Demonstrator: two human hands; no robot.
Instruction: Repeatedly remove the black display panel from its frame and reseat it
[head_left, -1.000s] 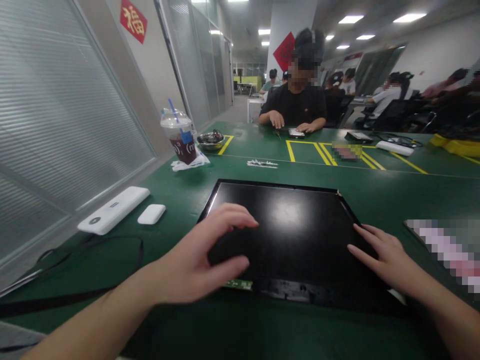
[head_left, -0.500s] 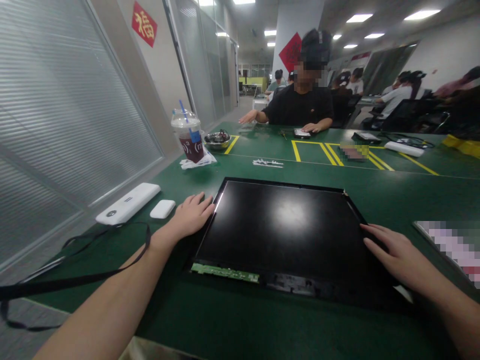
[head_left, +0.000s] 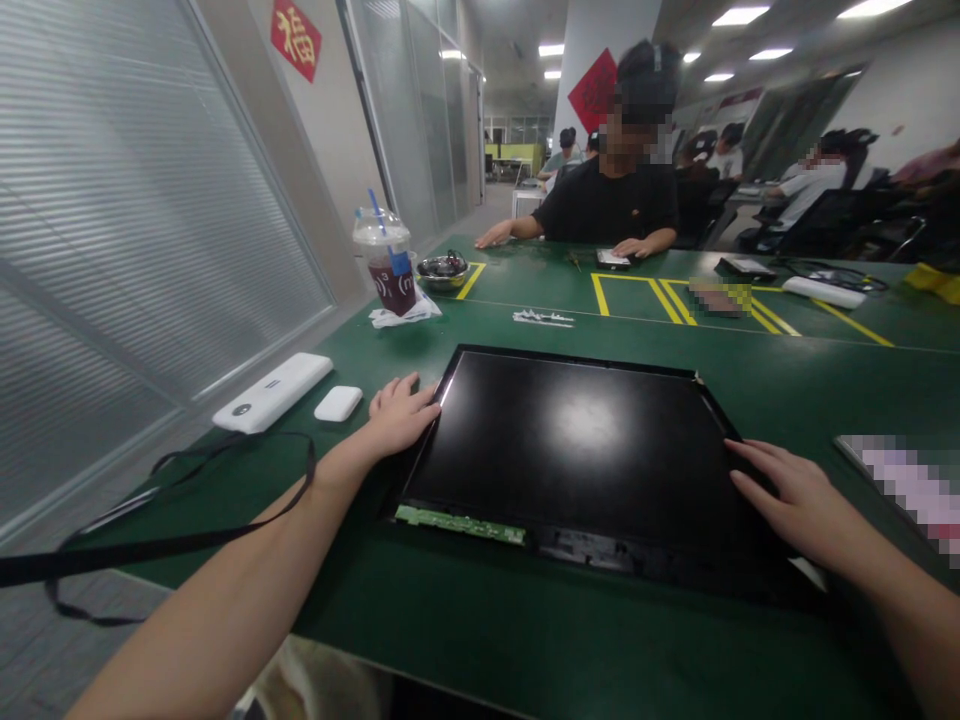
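Left hand [head_left: 405, 412], loosely open and empty, rests at the left edge of the black screen panel [head_left: 570, 450], which lies flat on the green table [head_left: 480, 610]; the right hand [head_left: 787, 492], fingers extended, likewise empty, rests at the panel's right edge.

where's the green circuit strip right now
In the head view, the green circuit strip lies along the near edge of the black screen panel, toward its left end.
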